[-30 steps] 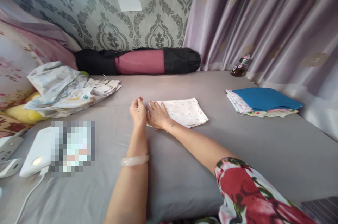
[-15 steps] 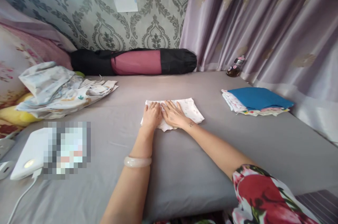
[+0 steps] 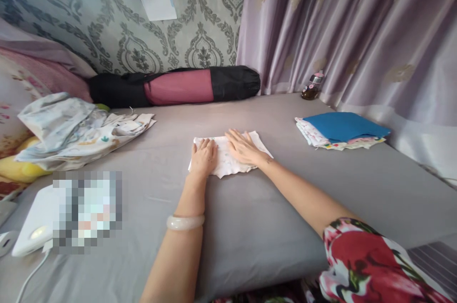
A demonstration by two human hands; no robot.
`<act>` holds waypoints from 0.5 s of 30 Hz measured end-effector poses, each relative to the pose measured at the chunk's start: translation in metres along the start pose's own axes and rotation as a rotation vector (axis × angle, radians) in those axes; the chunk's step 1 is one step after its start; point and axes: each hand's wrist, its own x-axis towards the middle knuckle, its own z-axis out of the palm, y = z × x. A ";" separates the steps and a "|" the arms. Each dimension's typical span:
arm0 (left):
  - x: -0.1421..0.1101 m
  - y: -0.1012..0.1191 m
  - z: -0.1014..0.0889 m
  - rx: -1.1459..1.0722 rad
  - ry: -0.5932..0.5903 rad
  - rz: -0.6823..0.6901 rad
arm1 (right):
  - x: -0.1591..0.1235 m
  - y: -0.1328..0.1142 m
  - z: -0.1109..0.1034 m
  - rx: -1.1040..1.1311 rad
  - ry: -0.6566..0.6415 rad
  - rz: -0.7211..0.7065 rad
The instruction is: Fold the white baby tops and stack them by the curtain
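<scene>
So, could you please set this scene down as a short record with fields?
left hand: palm down on the pale patterned cloth
right hand: laid on the same cloth, fingers extended
surface: grey sheet
right side: blue cloth atop folded cloths
left side: crumpled cloth
far edge: black-and-pink bundle
by the curtain: small bottle

Can't read any text here tbh — stickers [image 3: 312, 87] on the bottle [image 3: 308, 95] are too tiny, nothing legible on the wall sheet [image 3: 158, 7] either.
</scene>
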 end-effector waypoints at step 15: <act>-0.002 0.000 0.002 0.001 -0.019 0.018 | -0.007 0.019 0.008 -0.088 0.013 0.045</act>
